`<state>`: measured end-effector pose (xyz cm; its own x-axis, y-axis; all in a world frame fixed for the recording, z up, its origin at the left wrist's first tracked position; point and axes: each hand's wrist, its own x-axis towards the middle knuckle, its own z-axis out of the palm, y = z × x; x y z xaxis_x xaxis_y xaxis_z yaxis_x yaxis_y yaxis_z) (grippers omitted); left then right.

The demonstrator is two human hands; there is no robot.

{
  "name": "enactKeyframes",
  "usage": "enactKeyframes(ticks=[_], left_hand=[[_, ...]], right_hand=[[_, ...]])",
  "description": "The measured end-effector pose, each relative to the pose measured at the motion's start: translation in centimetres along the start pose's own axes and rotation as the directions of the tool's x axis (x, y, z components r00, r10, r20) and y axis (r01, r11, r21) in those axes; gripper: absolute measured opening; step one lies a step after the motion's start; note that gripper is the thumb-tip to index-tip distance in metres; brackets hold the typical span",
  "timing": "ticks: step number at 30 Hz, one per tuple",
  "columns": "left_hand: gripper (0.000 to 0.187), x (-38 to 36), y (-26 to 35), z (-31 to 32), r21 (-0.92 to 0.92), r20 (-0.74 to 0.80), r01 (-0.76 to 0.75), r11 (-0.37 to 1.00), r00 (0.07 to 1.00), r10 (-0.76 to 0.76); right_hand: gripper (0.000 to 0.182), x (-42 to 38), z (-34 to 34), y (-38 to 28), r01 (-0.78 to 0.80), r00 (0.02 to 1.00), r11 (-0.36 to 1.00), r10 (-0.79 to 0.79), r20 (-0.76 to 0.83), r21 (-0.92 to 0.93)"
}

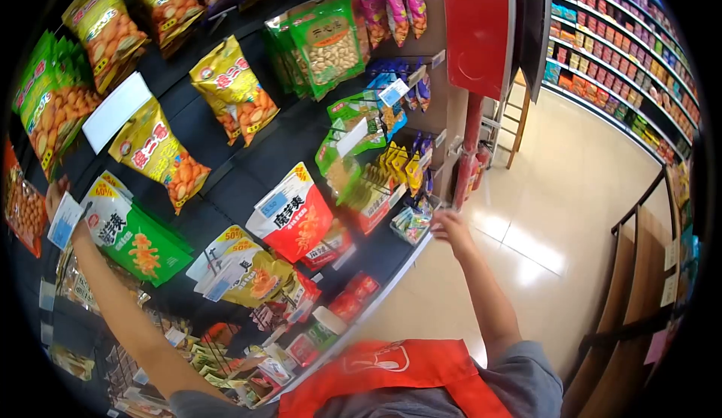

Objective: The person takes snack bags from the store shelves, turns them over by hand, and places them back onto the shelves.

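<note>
At shelf, left side: left hand pinched a white price tag beside green snack bag.
Right hand: touched small packet at shelf edge; grip state unclear.
Below: red apron.
</note>
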<state>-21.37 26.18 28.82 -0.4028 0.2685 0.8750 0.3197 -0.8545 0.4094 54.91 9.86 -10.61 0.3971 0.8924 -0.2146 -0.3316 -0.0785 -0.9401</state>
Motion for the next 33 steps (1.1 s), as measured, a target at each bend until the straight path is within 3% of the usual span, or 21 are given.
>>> enactKeyframes(ticks=[1,2,3,4,6,7,9,12,17,19,22,27,30,33], left_hand=[[0.027,-1.3,0.9,-0.2,-0.097,-0.007,0.013,0.995,1.0,-0.014],[0.028,-1.6,-1.4,-3.3,0.045,0.076,-0.267,0.963,0.962,0.264],[0.026,-2.9,-0.7,-4.4,-0.176,-0.113,-0.062,0.982,0.993,0.043],[0.026,-6.8,3.3,-2.0,0.393,-0.082,-0.12,0.912,0.983,0.164],[0.024,-14.6,9.1,1.8,0.836,0.051,-0.229,0.499,0.938,0.344],[0.023,-17.1,9.7,2.2,0.838,0.09,-0.301,0.455,0.899,0.429],[0.022,-22.5,12.5,5.5,0.543,-0.229,-0.076,0.836,0.945,0.235],[0.016,-29.1,15.2,10.3,0.549,-0.425,0.096,0.83,0.887,0.179],[0.009,-34.3,12.1,12.9,0.538,-0.366,0.011,0.843,0.904,0.222],[0.008,-34.5,11.1,17.2,0.403,-0.384,-0.025,0.915,0.903,0.194],[0.008,-34.1,8.9,21.3,0.339,-0.287,-0.112,0.934,0.933,0.217],[0.019,-34.2,8.5,29.0,0.3,0.081,-0.315,0.9,0.949,0.305],[0.022,-34.7,9.5,32.0,0.245,0.243,-0.314,0.917,0.936,0.256],[0.027,-34.7,10.7,34.8,0.367,0.471,-0.221,0.904,0.882,0.024]], right_hand=[[0.022,-0.5,-1.4,1.7,-0.113,0.993,0.994,0.113,-0.041,0.007],[0.019,-0.7,-2.8,3.7,-0.154,0.987,0.988,0.154,-0.056,0.002],[0.016,-0.8,-3.6,5.5,-0.195,0.978,0.981,0.195,-0.069,-0.001],[0.016,-1.0,-4.0,6.7,-0.208,0.977,0.978,0.208,-0.05,0.017],[0.017,-1.1,-4.7,8.3,-0.231,0.973,0.972,0.232,-0.016,0.049],[0.02,-1.2,-3.9,7.9,-0.241,0.969,0.97,0.243,-0.052,0.043],[0.02,-0.4,-3.7,7.4,-0.292,0.956,0.952,0.289,0.037,0.093],[0.021,1.8,-2.8,5.4,-0.306,0.95,0.95,0.301,0.085,0.053],[0.021,8.4,-2.2,3.5,-0.271,0.957,0.962,0.264,0.122,0.04],[0.02,10.4,-1.7,1.5,-0.262,0.958,0.965,0.258,0.123,0.017],[0.019,13.2,-0.8,-2.3,-0.165,0.981,0.986,0.168,0.097,-0.036],[0.022,16.0,-0.3,-9.9,0.06,0.991,0.996,-0.051,0.121,-0.073],[0.016,17.8,0.7,-14.4,0.171,0.958,0.985,-0.158,0.241,-0.034],[0.012,20.0,3.0,-19.4,0.286,0.888,0.958,-0.252,0.384,-0.032]])
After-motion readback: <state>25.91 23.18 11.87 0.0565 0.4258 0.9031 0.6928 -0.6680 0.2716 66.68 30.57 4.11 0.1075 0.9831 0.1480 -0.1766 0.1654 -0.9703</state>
